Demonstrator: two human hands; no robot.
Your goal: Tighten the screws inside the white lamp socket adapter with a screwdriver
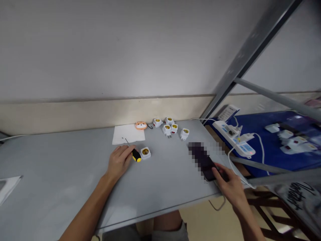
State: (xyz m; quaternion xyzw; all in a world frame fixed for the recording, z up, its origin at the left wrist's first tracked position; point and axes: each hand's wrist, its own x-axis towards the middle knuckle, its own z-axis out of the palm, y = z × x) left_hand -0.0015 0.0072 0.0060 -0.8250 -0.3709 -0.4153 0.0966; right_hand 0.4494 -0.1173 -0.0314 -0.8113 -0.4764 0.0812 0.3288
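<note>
My left hand (120, 160) rests on the table, closed around a screwdriver (136, 155) with a black and yellow handle; its thin shaft points away from me. Just right of the handle sits a white lamp socket (145, 153) with a brass-coloured inside. On the right, my right hand (230, 183) grips the near end of a dark phone (207, 167) by the table's right front part. Much of the phone is blurred by pixelation. Several similar white sockets, one of them a plug-in lamp socket (185, 133), stand near the wall.
A white paper sheet (120, 135) and an orange animal-faced case (141, 126) with a clip lie at the back. Right of the grey table (160, 187), beyond a metal frame (225, 80), are a white power strip (233, 139) with cables and more white pieces on a blue surface (260, 120).
</note>
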